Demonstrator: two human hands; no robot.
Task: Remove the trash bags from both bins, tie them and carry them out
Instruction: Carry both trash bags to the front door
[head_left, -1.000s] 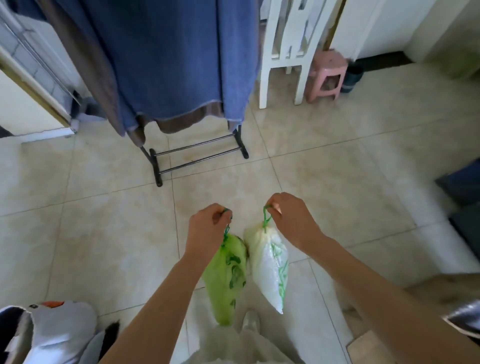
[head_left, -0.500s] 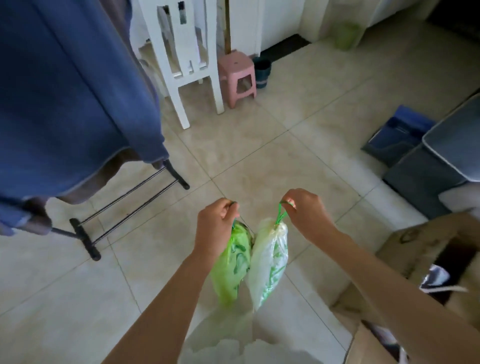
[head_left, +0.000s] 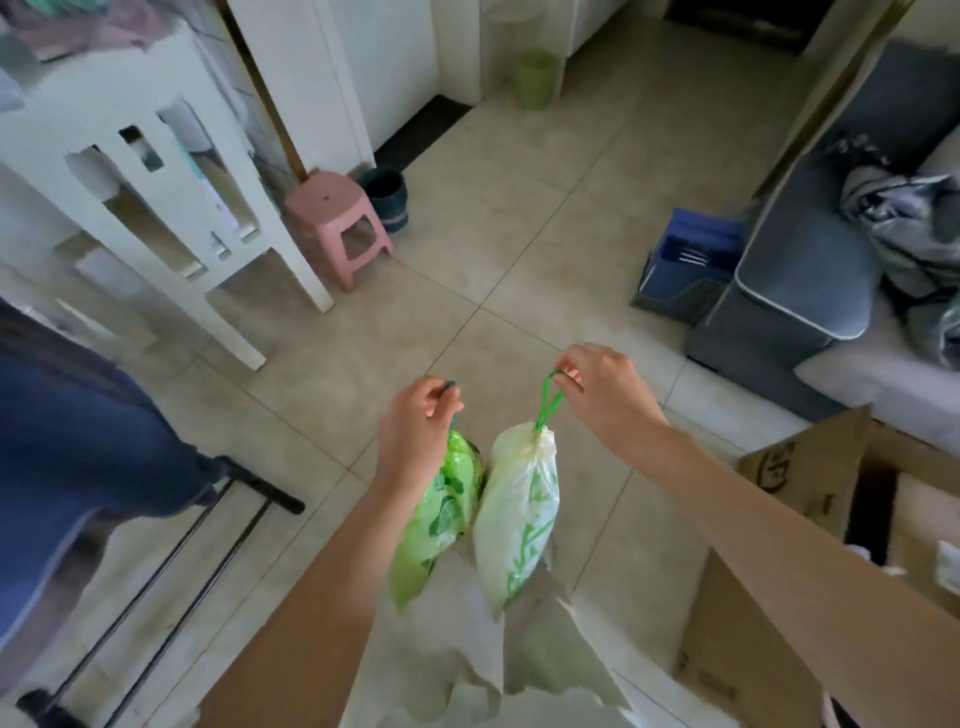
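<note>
left hand (head_left: 418, 423): fingers curled round the drawstring of the bright green printed plastic trash bag (head_left: 439, 512); cord mostly hidden in the fist
right hand (head_left: 605, 395): fingertips pinch the thin green drawstring loop (head_left: 549, 400) of the pale whitish plastic trash bag with green leaf print (head_left: 519, 512)
bags vs grip: each hangs straight down from its own hand, long axis vertical, clear of the beige tiled floor (head_left: 519, 218)
bag to bag: side by side in front of the body, flanks touching or just beside, cannot tell which
nearer hand: one bag per hand, no reach needed
bag look: both cinched shut at the neck, slim, lightly filled, soft crinkled film
step (judged): bags out and tied, carry-out in hand
watch: brown cardboard box (head_left: 810, 525) close on the right
</note>
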